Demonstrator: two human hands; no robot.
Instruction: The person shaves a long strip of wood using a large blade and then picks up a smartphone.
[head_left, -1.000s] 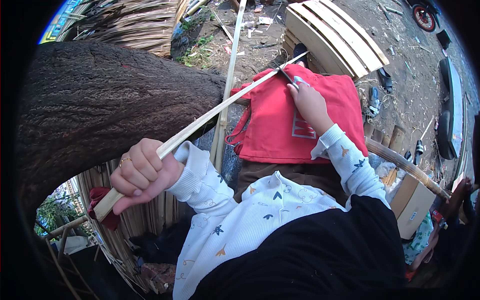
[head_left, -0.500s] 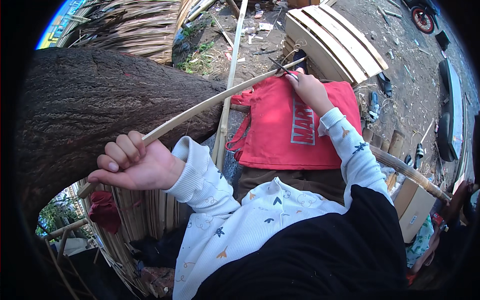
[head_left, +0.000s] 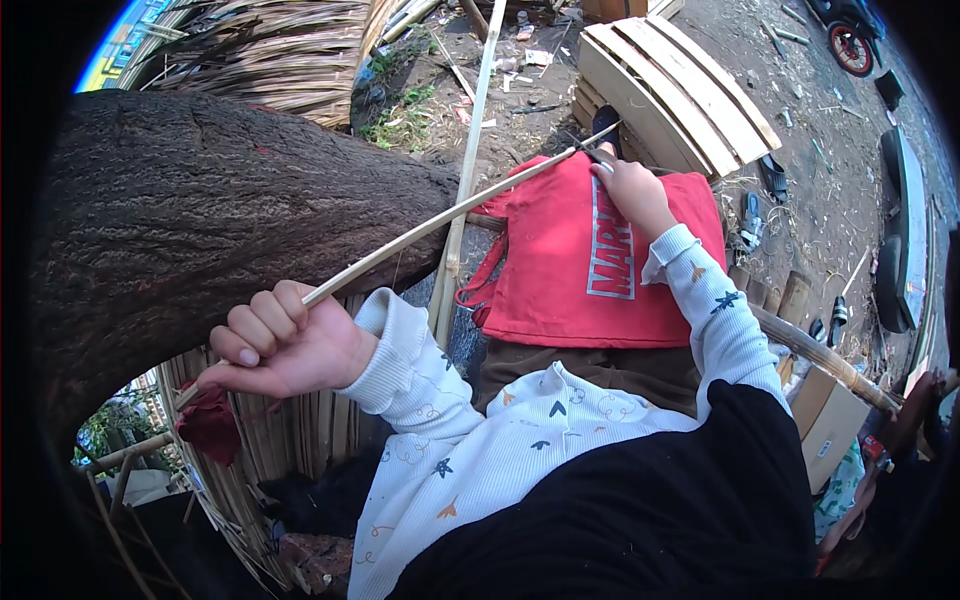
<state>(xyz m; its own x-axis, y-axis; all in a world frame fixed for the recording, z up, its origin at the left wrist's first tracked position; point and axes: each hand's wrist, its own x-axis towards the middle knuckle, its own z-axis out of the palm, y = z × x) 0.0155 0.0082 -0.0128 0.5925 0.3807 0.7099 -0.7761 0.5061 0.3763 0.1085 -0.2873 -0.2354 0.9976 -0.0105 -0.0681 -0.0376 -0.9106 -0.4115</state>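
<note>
A long, pale bamboo strip (head_left: 440, 221) slants from lower left up to a tapered far end, above my lap. My left hand (head_left: 290, 343) has its fingers curled round the strip's near part, palm turned up. In my right hand (head_left: 636, 195) is a dark-bladed knife (head_left: 588, 149), its handle mostly hidden by the fingers. The blade crosses the strip close to its far end and appears to touch it. Under the right hand a red cloth bag (head_left: 560, 270) with a printed panel lies spread over my thighs.
A thick dark tree trunk (head_left: 230, 210) lies at left. A long pole (head_left: 468, 180) runs away from me beside the bag. Ahead stand a slatted wooden crate (head_left: 680, 90) and bundled dry leaves (head_left: 270, 60). Sandals (head_left: 751, 220) and a cardboard box (head_left: 828, 415) are at right.
Both hands have shifted slightly right and toward me. The strip has rolled and looks narrower. Less of the knife blade shows, and it lies across the strip.
</note>
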